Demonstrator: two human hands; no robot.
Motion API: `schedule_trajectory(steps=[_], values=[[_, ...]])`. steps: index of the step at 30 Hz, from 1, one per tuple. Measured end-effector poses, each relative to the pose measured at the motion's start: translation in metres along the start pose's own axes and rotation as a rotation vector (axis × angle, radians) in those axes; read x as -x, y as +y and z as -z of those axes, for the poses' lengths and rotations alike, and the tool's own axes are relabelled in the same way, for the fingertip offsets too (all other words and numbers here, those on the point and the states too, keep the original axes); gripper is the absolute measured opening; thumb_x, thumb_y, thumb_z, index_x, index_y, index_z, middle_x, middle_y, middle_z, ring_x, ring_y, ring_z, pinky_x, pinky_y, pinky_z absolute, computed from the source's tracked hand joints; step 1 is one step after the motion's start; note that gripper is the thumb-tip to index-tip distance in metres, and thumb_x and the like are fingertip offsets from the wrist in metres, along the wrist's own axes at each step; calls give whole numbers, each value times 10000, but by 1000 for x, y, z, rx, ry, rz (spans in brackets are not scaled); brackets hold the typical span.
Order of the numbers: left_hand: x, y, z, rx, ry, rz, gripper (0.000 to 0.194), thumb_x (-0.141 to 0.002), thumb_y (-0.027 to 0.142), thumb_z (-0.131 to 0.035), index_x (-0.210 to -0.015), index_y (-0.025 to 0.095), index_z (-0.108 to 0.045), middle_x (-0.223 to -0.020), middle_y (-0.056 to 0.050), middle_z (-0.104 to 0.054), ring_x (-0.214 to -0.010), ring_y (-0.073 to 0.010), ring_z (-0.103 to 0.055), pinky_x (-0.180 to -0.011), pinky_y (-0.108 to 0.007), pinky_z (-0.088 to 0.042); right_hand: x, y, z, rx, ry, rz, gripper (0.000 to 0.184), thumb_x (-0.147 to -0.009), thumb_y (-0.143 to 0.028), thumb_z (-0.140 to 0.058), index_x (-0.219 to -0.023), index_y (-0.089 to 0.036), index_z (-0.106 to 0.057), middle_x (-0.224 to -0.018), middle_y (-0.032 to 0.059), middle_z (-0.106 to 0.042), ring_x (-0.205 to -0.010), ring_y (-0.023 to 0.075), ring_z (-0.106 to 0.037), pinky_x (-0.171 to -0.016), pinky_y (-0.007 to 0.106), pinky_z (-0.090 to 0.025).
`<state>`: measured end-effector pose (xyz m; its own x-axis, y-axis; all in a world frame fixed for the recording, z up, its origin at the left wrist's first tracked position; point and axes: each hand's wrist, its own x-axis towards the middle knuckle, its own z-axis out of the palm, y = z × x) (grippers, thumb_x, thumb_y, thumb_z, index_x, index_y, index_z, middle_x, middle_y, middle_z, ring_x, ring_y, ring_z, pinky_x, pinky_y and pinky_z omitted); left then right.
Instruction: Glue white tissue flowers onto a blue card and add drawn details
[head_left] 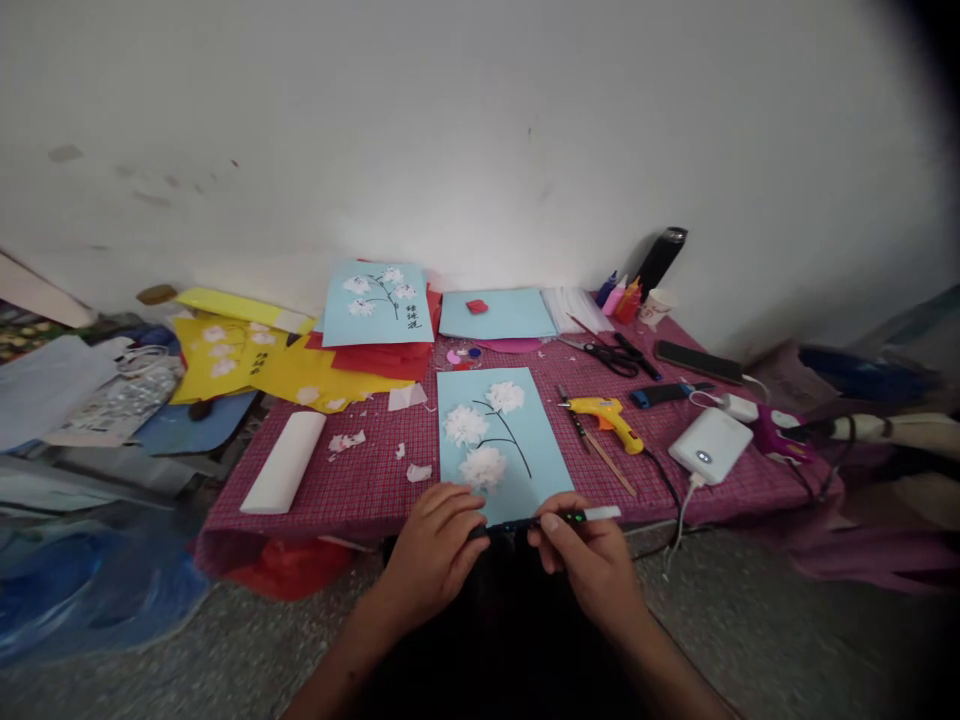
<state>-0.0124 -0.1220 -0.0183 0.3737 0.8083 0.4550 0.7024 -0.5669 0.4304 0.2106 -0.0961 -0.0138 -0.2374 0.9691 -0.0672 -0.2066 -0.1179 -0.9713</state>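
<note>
A light blue card (pixel 504 440) with three white tissue flowers and a thin black branch lies on the red checked table (pixel 360 480), right in front of me. Both hands hover at its near edge. My left hand (pixel 435 545) and my right hand (pixel 585 560) are closed on the two ends of a dark marker pen (pixel 547 520) held level between them. The pen's white tip pokes out to the right of my right hand. My left fingers pinch the pen's dark left end.
A yellow glue gun (pixel 607 418), black scissors (pixel 611 355), a white power bank (pixel 709 445), a phone (pixel 697 362), glue bottles (pixel 619 297) and a black flask (pixel 660 260) fill the right side. Yellow, red and blue paper sheets (pixel 315 350) and a white tissue pack (pixel 283 462) lie left.
</note>
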Motion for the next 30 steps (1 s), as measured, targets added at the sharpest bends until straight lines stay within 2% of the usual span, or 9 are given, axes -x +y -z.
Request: schedule_trajectory(steps=[5, 10, 13, 16, 18, 21, 24, 27, 30], values=[[6, 17, -2, 13, -65, -36, 176, -938, 192, -553, -1103, 179, -612, -1120, -91, -700, -1138, -256, -602, -1051, -505, -462, 13, 8, -3, 19, -69, -72, 252, -892, -426, -680, -879, -190, -595, -668, 16, -695, -467, 88, -520, -462, 215, -360], [9, 34, -7, 89, -114, -12, 189, -926, 158, -525, -1097, 169, -603, -1036, -81, -696, -1070, -242, -617, -1038, -474, -479, 23, 28, 0, -42, -51, -114, 264, -891, -436, -676, -904, -188, -585, -652, 15, -692, -436, 91, -521, -434, 213, -352], [7, 34, -6, 69, -112, -3, 183, -924, 154, -516, -1080, 178, -608, -1015, -78, -696, -1053, -249, -622, -1023, -487, -484, 17, 26, 9, -61, 5, -119, 256, -882, -426, -685, -868, -192, -582, -620, 3, -674, -422, 89, -506, -420, 210, -342], [8, 18, -3, 18, -25, 45, 177, -936, 157, -504, -1076, 186, -608, -1008, -83, -696, -1032, -245, -635, -996, -479, -500, -9, 10, 25, -125, 312, 40, 255, -860, -428, -695, -823, -221, -550, -538, -54, -589, -408, 89, -468, -398, 201, -320], [11, 2, -3, -18, 41, 90, 174, -947, 171, -509, -1089, 192, -606, -1036, -89, -694, -1031, -240, -641, -969, -455, -519, -37, 0, 33, -73, 429, 200, 230, -863, -425, -680, -842, -229, -562, -542, -62, -568, -436, 100, -481, -424, 211, -355], [15, -24, -6, -87, 88, 100, 193, -955, 180, -517, -1130, 192, -597, -1124, -102, -688, -1094, -245, -630, -992, -464, -511, -82, -4, 32, 209, 297, 260, 256, -865, -433, -641, -977, -203, -638, -680, 4, -672, -506, 135, -558, -455, 242, -396], [19, -40, -14, -138, 54, 76, 220, -958, 184, -513, -1165, 184, -586, -1159, -110, -689, -1134, -253, -625, -1015, -493, -502, -118, 6, 20, 417, 226, 260, 252, -812, -396, -657, -946, -184, -683, -682, 19, -677, -570, 168, -603, -511, 269, -437], [22, -45, -21, -147, 17, 88, 221, -962, 184, -495, -1162, 181, -587, -1158, -109, -696, -1116, -247, -643, -1012, -505, -510, -138, 19, 11, 472, 233, 258, 164, -771, -341, -669, -837, -192, -689, -649, 8, -661, -595, 179, -611, -570, 287, -464], [25, -47, -24, -138, 7, 96, 222, -957, 193, -501, -1161, 185, -589, -1183, -113, -695, -1139, -253, -639, -1016, -509, -511, -144, 27, 9, 506, 232, 243, 146, -799, -336, -631, -803, -197, -674, -639, 10, -659, -589, 187, -614, -561, 290, -461]])
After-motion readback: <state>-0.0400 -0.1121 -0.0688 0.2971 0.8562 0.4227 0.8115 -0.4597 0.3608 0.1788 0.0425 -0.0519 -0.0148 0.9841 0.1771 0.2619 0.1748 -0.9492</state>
